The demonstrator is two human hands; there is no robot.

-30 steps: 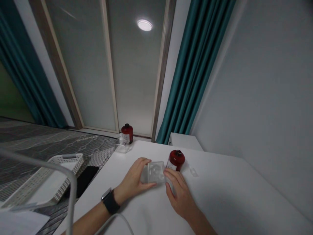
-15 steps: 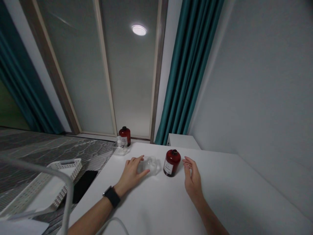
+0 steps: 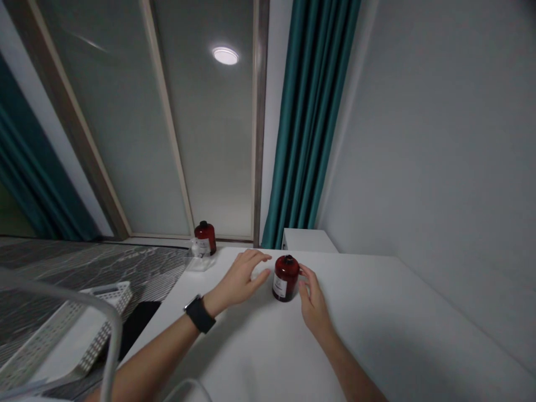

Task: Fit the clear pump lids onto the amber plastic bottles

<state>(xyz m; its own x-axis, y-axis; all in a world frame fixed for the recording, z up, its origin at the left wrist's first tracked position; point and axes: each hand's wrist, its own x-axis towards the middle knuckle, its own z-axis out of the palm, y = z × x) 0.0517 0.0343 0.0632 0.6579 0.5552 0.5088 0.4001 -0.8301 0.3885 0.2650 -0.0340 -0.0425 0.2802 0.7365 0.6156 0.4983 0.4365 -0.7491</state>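
Observation:
A dark red bottle with a black cap and a white label stands upright on the white table. My left hand, a black watch on its wrist, hovers just left of the bottle with its fingers spread and nothing in them. My right hand is on the bottle's right side, fingers apart, fingertips at or against its wall. The clear plastic case from before does not show; it may lie under my left hand.
A second red bottle stands beside a clear tray at the table's far left corner. Left of the table lie a white perforated basket and a black phone. A teal curtain and a small white cabinet are behind.
Both hands let go of the clear plastic case. The left hand slid forward over it. The right hand swung out to the right, then came in against the red bottle.

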